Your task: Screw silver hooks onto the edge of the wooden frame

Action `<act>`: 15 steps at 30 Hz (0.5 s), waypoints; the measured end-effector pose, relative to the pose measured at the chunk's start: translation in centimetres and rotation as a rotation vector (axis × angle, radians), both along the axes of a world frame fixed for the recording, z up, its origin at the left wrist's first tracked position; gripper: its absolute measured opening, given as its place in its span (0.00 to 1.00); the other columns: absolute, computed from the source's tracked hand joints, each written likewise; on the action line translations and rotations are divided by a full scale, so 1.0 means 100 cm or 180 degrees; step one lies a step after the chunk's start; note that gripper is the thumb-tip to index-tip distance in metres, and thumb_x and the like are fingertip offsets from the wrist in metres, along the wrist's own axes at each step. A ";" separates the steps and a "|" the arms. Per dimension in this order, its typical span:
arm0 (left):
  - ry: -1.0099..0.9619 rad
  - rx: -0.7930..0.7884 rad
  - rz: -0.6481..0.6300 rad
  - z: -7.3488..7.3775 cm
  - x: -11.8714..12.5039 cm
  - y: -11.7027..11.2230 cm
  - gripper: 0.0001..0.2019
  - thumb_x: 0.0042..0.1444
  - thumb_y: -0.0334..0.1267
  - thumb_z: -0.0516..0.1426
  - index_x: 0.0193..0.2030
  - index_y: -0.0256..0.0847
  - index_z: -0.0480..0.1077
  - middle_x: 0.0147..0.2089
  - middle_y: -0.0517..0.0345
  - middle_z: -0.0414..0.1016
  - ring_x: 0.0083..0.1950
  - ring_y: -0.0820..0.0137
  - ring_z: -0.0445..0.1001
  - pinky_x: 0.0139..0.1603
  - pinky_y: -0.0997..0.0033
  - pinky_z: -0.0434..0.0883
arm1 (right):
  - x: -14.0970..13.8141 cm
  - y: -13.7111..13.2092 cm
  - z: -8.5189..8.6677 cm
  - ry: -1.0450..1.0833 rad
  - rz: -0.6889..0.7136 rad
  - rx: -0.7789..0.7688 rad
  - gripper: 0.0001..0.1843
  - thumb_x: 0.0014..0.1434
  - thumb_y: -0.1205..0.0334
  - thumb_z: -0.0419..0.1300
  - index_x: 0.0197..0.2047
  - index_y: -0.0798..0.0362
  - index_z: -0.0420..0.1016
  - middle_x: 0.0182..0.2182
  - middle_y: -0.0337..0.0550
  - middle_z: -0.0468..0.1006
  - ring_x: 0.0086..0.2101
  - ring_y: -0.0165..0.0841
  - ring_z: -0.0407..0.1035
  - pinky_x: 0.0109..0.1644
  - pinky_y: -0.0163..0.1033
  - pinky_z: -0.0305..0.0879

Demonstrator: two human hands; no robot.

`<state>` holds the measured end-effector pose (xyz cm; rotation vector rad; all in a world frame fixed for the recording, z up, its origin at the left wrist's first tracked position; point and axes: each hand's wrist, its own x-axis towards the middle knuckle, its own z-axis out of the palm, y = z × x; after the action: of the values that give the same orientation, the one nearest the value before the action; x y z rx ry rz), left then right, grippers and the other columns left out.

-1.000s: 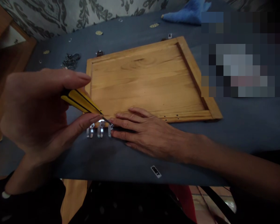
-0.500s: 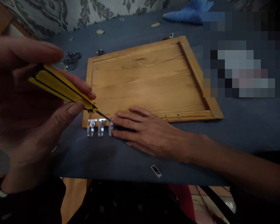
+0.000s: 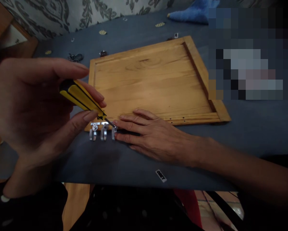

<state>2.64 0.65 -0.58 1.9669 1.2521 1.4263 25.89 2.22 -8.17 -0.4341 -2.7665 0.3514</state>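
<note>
Left hand (image 3: 35, 106): grips screwdriver (image 3: 85, 98) by its handle
Shaft (image 3: 109, 122): slants down-right to rightmost hook (image 3: 113, 134)
Right hand (image 3: 155, 138): nearer that hook, fingers extended, on board (image 3: 146, 83)

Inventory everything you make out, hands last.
surface: one, blue-grey, mid-view
wooden panel: one, light brown, on surface
metal hooks: three, silver, panel's near edge
screwdriver: one, yellow and black, tip at rightmost hook
small clump: count unclear, dark, left of panel
hinge-like pieces: two, dark, panel's far edge
striped ovals: three, yellow, far side
lettered label: one, black and white, near edge
plush-like item: one, blue, far edge
patterned wall: one, grey, behind
red item: one, red, below near edge
left hand: one, bare, gripping screwdriver
right hand: one, bare, flat at panel's near edge
</note>
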 end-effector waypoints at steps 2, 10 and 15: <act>-0.0047 0.0037 -0.0021 -0.001 0.000 0.001 0.27 0.43 0.38 0.72 0.50 0.43 0.69 0.38 0.58 0.77 0.39 0.63 0.78 0.44 0.59 0.77 | 0.000 0.000 0.000 -0.0004 -0.0001 0.0002 0.22 0.69 0.62 0.54 0.65 0.52 0.67 0.68 0.50 0.64 0.66 0.44 0.56 0.68 0.57 0.52; 0.0229 0.0139 -0.0385 0.000 -0.003 0.007 0.24 0.48 0.36 0.69 0.53 0.48 0.72 0.44 0.57 0.75 0.40 0.64 0.79 0.41 0.59 0.80 | -0.001 0.000 -0.001 -0.0011 0.0008 -0.0006 0.22 0.70 0.62 0.53 0.65 0.52 0.67 0.68 0.50 0.64 0.66 0.45 0.57 0.68 0.58 0.53; 0.0367 0.0352 -0.0724 0.001 -0.006 0.011 0.25 0.47 0.32 0.68 0.53 0.52 0.74 0.42 0.59 0.77 0.37 0.63 0.79 0.34 0.59 0.81 | -0.001 0.001 -0.001 0.0015 0.0016 0.0009 0.22 0.70 0.62 0.54 0.65 0.52 0.68 0.68 0.50 0.64 0.66 0.45 0.57 0.68 0.58 0.53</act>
<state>2.00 1.72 -0.51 2.2133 0.9756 1.3107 25.78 2.29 -8.24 -0.4251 -2.7638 0.3493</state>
